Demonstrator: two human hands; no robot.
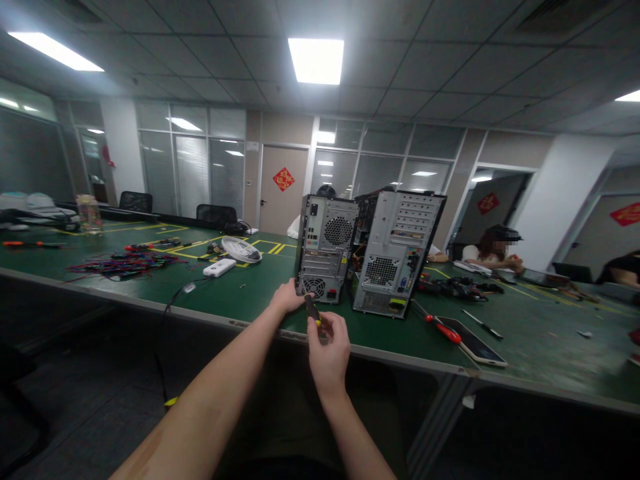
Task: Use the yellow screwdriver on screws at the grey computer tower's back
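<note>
Two desktop computer cases stand upright side by side, their back panels facing me. At the lower left corner of the left computer case (327, 233), my left hand (287, 298) is closed against the case by the fan grille; its fingertips are partly hidden. My right hand (330, 340) grips a screwdriver (313, 310) with a black and yellow handle, between thumb and fingers. The screwdriver points up toward that same corner; its tip is too small to make out. The right computer case (385, 253) is touched by neither hand.
Right of the cases lie a red screwdriver (445, 330), a phone (473, 341), a thin black tool (483, 325) and black cables (460, 288). Leftward are a white fan (241, 250), a white power bank-like block (219, 267) and tangled wires (125, 263). Another person (493, 250) sits far right.
</note>
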